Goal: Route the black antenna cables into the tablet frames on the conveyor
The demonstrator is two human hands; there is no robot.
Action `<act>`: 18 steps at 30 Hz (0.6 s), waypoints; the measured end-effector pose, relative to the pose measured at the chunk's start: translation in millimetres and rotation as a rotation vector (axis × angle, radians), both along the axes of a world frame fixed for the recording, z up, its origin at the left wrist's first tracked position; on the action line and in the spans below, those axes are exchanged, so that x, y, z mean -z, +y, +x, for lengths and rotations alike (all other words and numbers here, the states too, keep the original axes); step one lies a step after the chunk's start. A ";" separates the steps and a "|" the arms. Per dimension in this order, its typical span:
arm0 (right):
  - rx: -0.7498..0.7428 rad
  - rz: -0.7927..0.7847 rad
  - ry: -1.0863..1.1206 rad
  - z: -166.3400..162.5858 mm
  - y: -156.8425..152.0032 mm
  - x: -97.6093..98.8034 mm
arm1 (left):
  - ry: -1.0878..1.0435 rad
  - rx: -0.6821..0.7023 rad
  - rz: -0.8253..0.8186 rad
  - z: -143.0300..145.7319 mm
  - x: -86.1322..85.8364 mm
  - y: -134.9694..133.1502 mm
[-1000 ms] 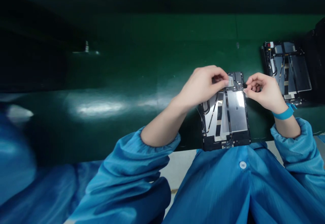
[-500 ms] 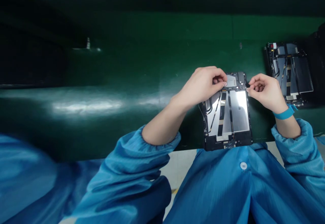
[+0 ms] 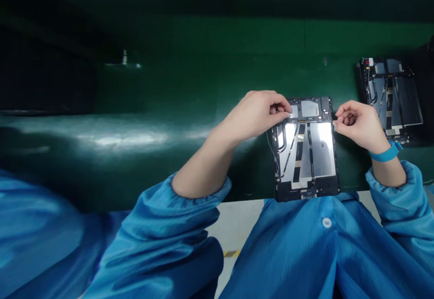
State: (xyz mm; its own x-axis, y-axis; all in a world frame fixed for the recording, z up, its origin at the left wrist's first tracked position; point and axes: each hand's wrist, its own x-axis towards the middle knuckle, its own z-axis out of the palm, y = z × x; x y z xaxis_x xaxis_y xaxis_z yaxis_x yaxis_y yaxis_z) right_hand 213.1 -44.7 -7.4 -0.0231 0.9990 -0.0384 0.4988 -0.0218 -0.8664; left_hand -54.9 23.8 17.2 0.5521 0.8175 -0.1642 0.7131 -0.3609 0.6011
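An opened tablet lies on the green belt in front of me, its silver battery plates and dark flex cables showing. My left hand rests at its top left corner, fingers pinched on a small pale piece by the upper edge. My right hand sits at the top right corner with its fingers curled and pressed together against the frame's edge; whether it holds anything is hidden. A blue wrist strap circles my right wrist.
A second opened tablet lies on the belt at the far right. The belt's near edge runs just above my blue smock. A small pale object stands far back on the left.
My left hand has slid left along the tablet's top edge, uncovering the silver shield there. My right hand has stayed at the top right corner. The view has shifted slightly.
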 end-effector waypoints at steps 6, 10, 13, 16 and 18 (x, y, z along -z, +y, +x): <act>0.013 0.017 -0.027 -1.0 0.7 2.6 | -0.014 0.052 0.017 23.4 1.2 -20.5; 0.028 0.018 -0.023 -1.8 1.2 3.7 | 0.034 0.085 0.101 38.4 12.2 -33.3; 0.029 0.018 -0.014 -1.9 1.7 3.5 | 0.011 0.081 0.137 45.5 17.2 -31.8; 0.036 0.026 -0.016 -1.6 1.8 2.4 | -0.039 0.090 0.118 51.3 17.3 -23.2; 0.036 0.029 -0.020 -1.4 1.6 1.6 | -0.074 0.112 0.086 55.1 16.1 -17.2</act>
State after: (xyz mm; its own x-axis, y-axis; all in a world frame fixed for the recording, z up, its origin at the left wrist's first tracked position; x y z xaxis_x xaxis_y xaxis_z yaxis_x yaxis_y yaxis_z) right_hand 211.7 -43.2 -9.1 0.0136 0.9999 -0.0094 0.5158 -0.0151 -0.8566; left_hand 0.2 6.6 1.1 0.6485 0.7595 -0.0517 0.6203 -0.4878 0.6142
